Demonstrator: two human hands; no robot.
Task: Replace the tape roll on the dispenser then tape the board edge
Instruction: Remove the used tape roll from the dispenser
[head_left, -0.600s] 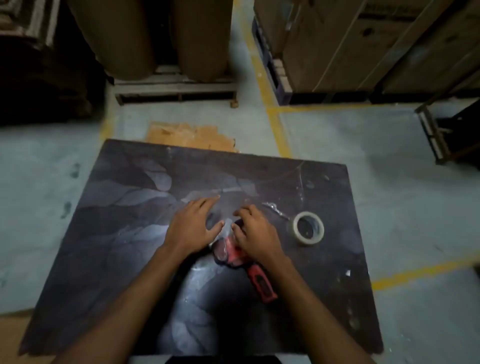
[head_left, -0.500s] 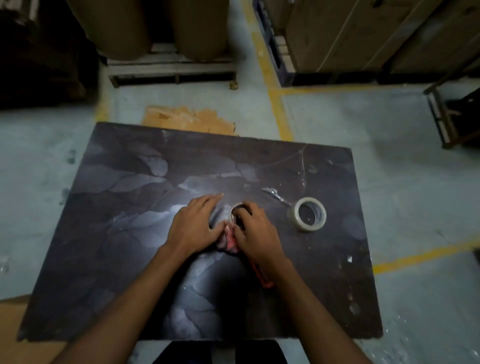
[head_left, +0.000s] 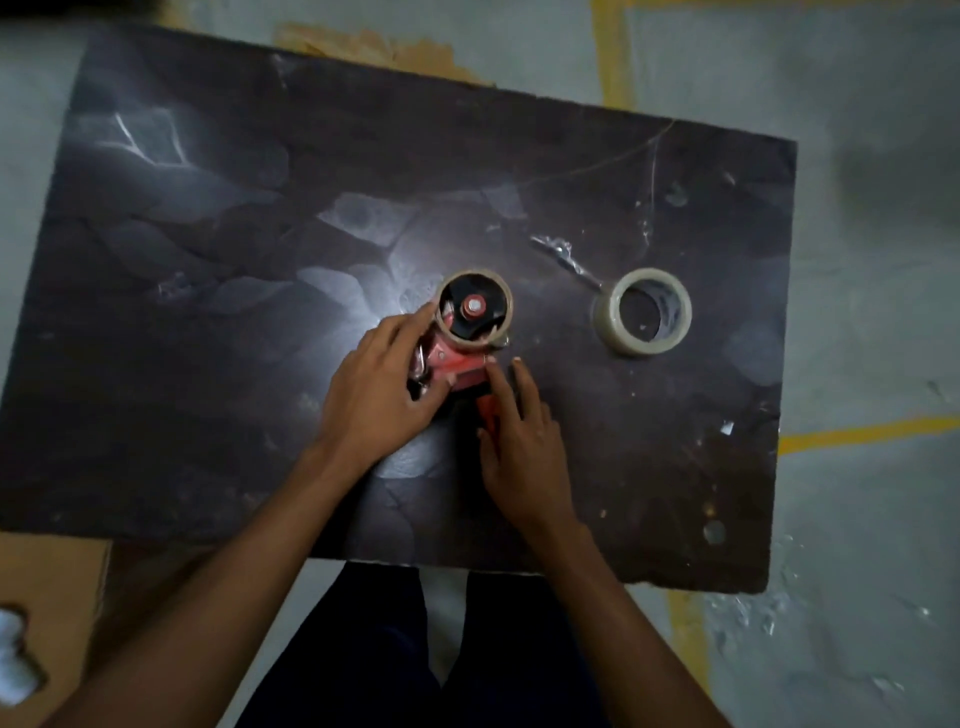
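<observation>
Dark worktop (head_left: 208, 364): red tape dispenser (head_left: 457, 358) flat at centre, brown core up. I see left hand (head_left: 379, 395) curled around its frame, steadying; right hand (head_left: 524, 447) loosely open over the handle. Clear tape roll (head_left: 649, 312) waits at three o'clock.

The tape dispenser (head_left: 462, 343) lies near the middle of the board (head_left: 208, 312), which rests flat on the floor (head_left: 872, 260). A spent roll core (head_left: 474, 307) sits on the dispenser's far end. The left hand (head_left: 376, 387) touches the dispenser's left side; the right hand (head_left: 524, 441) lies over its near end (the handle). Right of the dispenser, apart from it, a tape roll (head_left: 649, 312) lies flat on the board.
</observation>
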